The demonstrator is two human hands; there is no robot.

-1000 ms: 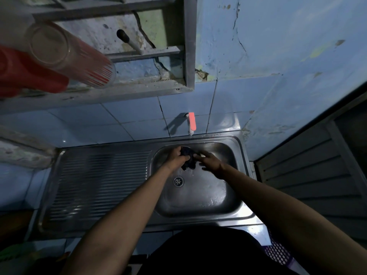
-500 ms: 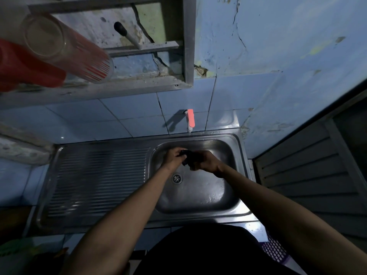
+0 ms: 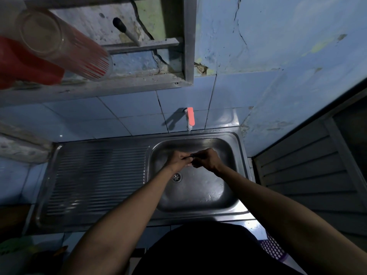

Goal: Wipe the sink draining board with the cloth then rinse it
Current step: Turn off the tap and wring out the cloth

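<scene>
Both hands meet over the basin [image 3: 200,187] of a steel sink, below the tap [image 3: 190,119] with its orange handle on the tiled wall [image 3: 139,108]. The left hand [image 3: 179,160] and the right hand [image 3: 206,160] are closed together around a dark cloth [image 3: 192,155], of which only a small bunched sliver shows between the fingers; most of it is hidden inside the two grips. The hands touch each other at the knuckles and sit above the far half of the basin, just beyond the drain [image 3: 176,177]. Whether water runs from the tap cannot be told in the dim light, though the basin floor shines wet near its right side.

The ribbed draining board [image 3: 95,179] lies to the left of the basin, part of the same steel surface, with faint glints along its ridges. Both forearms reach in from the bottom edge, the left crossing the front rim of the sink.

Above the board, a shelf [image 3: 95,90] on the wall carries a clear glass [image 3: 65,44] with red stripes, lying tilted against a red thing [image 3: 25,64]. A grey louvred panel [image 3: 309,175] stands to the right of the sink, and a purple basket [image 3: 273,249] shows at the lower right.
</scene>
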